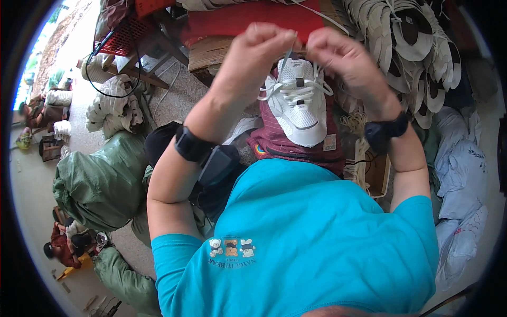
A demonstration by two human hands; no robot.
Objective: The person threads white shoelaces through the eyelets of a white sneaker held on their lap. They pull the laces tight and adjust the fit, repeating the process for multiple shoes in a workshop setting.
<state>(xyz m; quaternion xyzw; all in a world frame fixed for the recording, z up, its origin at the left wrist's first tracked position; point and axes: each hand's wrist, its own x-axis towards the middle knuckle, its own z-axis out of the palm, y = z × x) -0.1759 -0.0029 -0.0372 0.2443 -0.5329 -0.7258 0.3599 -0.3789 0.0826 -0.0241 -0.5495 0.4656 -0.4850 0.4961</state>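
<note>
A white sneaker (298, 113) rests on maroon cloth (269, 127) over my lap, its toe toward me. White laces cross its front in several rows, with loose loops out to both sides. Above the shoe's collar, my left hand (261, 47) pinches a thin pale shoelace (287, 61) that runs down to the tongue. My right hand (338, 52) is close beside it at nearly the same height, slightly blurred. Its fingers are curled together where lace strands rise from the shoe's right side; the exact grip is partly hidden. Dark bands circle both wrists.
A wooden bench (203, 55) with red cloth (227, 24) stands ahead. Bunches of white shoe parts (417, 42) hang at far right, above pale sacks (459, 169). An open box (379, 179) holds cords. Green sacks (103, 179) lie at left; another person (66, 240) sits beyond.
</note>
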